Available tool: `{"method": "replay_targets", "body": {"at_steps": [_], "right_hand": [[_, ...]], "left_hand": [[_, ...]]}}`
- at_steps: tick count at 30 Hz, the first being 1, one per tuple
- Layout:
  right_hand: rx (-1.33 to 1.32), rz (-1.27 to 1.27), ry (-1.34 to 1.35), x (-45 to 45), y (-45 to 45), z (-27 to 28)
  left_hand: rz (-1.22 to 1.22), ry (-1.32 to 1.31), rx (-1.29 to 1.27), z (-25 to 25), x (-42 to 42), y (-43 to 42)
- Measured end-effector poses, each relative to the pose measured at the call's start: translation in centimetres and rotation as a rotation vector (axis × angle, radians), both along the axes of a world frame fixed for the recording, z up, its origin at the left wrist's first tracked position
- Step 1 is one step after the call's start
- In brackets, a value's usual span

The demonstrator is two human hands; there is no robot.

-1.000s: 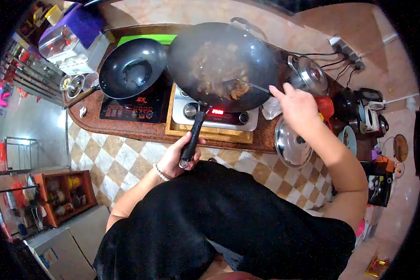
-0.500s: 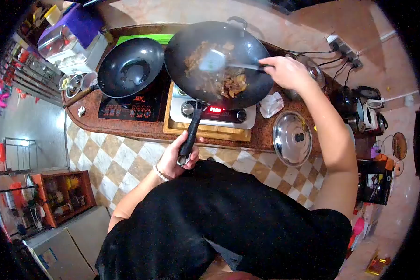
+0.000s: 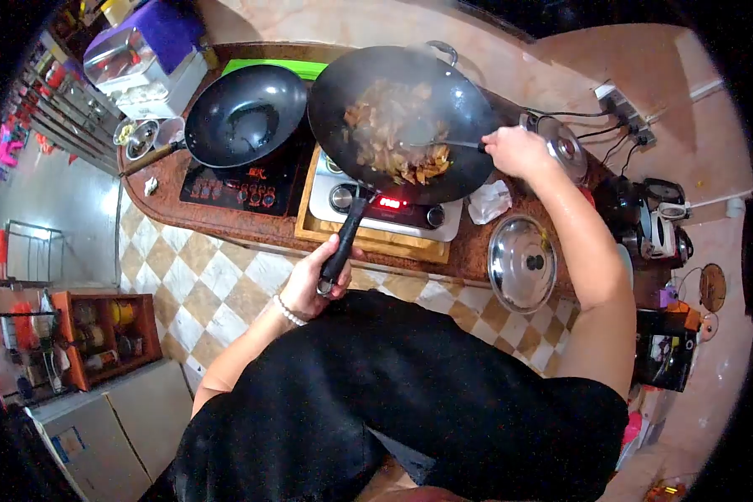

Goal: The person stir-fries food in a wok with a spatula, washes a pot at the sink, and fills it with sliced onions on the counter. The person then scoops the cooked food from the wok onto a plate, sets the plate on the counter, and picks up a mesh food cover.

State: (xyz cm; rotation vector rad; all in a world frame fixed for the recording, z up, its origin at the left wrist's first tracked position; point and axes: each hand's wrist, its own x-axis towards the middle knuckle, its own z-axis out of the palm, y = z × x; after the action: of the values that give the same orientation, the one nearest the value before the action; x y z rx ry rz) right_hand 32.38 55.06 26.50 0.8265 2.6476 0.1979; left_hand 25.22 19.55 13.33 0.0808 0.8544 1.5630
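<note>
My left hand [image 3: 316,280] is wrapped round the black handle of a large wok [image 3: 330,109], which rests on a silver cooker [image 3: 326,201] with a lit red display. Steam rises from brown sliced food [image 3: 393,125] inside the wok. In my right hand [image 3: 519,153] is the handle of a spatula [image 3: 443,142]. Its blade sits low among the food near the wok's middle, partly blurred by steam. The fingers of both hands are closed on their handles.
A second black wok [image 3: 259,125] stands on a black cooktop [image 3: 243,191] at the left. Right of the cooker are a crumpled white wrapper [image 3: 489,202] and a glass lid [image 3: 522,263]. Another lidded pot [image 3: 565,146] is behind my right hand, near plugged-in cables [image 3: 623,113].
The spatula's blade has come down from a raised position at the food's left and moved right. My right hand has shifted slightly rightward and down. My left hand still grips the wok's handle.
</note>
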Motion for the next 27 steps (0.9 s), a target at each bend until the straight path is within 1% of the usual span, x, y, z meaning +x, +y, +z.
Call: {"method": "replay_targets", "body": {"at_steps": [2, 4, 6, 8, 9, 10, 12, 13, 14, 15, 16, 18, 20, 21, 22, 24, 26, 27], "right_hand": [[0.067, 0.077, -0.043, -0.5, -0.4, 3.2], [0.038, 0.213, -0.075, 0.4, 1.4, 5.7], [0.070, 0.223, -0.141, 1.3, 1.6, 8.3], [0.076, 0.132, -0.261, 1.2, -0.5, 10.9], [0.096, 0.162, -0.274, 1.3, -1.3, 11.4], [0.095, 0.168, -0.276, 0.9, -1.6, 11.2], [0.057, 0.214, -0.415, 0.0, -2.5, 10.4], [0.044, 0.268, -0.454, -1.1, -2.5, 8.7], [-0.009, 0.325, -0.330, -1.7, -2.3, 6.6], [0.014, 0.427, -0.203, -2.3, -1.8, 4.4], [0.035, 0.422, -0.162, -3.4, -1.9, 3.6], [-0.042, 0.418, -0.107, -5.3, -0.4, 4.1], [-0.062, 0.407, -0.091, -6.0, 2.0, 5.4], [-0.153, 0.359, -0.084, -5.9, 3.4, 6.4], [-0.161, 0.187, -0.121, -5.4, 1.1, 9.0], [-0.132, 0.168, -0.217, -4.5, -0.2, 11.0], [-0.130, 0.344, -0.289, -3.2, 0.5, 10.2], [-0.140, 0.297, -0.337, -2.8, -1.4, 10.9]], "left_hand": [[0.004, 0.004, 0.001, 0.1, 0.1, 0.0], [0.043, -0.061, -0.045, 0.2, 0.3, 0.0], [0.046, -0.060, -0.043, 0.4, 0.3, 0.1], [0.058, -0.018, -0.031, 0.0, 0.3, 0.0], [0.066, -0.021, -0.031, 0.1, 0.3, 0.0], [0.061, -0.002, -0.033, 0.2, 0.4, -0.1], [0.056, 0.013, -0.037, 0.4, 0.3, -0.1], [0.051, 0.003, -0.041, 0.4, 0.3, -0.1], [0.045, -0.005, -0.045, 0.3, 0.3, -0.1], [0.047, -0.005, -0.046, 0.2, 0.4, -0.1], [0.038, 0.005, -0.041, 0.1, 0.4, -0.1], [0.031, 0.017, -0.050, 0.3, 0.3, -0.2], [0.029, 0.037, -0.068, 0.7, 0.3, 0.0], [0.025, 0.033, -0.070, 0.7, 0.4, 0.0], [0.026, 0.027, -0.065, 0.7, 0.4, 0.0], [0.030, 0.024, -0.058, 0.8, 0.2, 0.1], [0.008, 0.032, -0.088, 0.8, 0.1, 0.1], [0.010, 0.031, -0.085, 0.8, 0.1, 0.1]]}}
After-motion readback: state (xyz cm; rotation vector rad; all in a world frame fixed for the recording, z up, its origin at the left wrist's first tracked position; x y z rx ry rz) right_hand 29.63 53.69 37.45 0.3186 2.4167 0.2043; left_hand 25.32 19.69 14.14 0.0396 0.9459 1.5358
